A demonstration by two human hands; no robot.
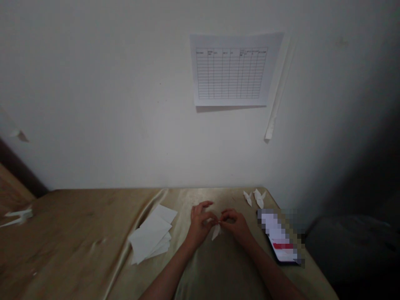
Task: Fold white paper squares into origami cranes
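Between my two hands, just above the cloth, is a small piece of folded white paper [216, 232]. Thumb and forefinger of my left hand [201, 221] pinch it from the left, while its other fingers are raised. My right hand [236, 225] pinches the paper's upper end from the right, its fingers curled. The fingertips of both hands nearly meet and hide part of the fold. Two small folded paper figures, one narrower [248, 198] and one wider [259, 198], lie beyond my right hand near the table's back right corner.
A fanned stack of white paper sheets [153, 235] lies left of my hands. At the right edge sits a phone [281, 239], its screen lit and pixelated. The table wears a wrinkled gold cloth [78, 233]. A printed chart [233, 71] hangs on the wall behind.
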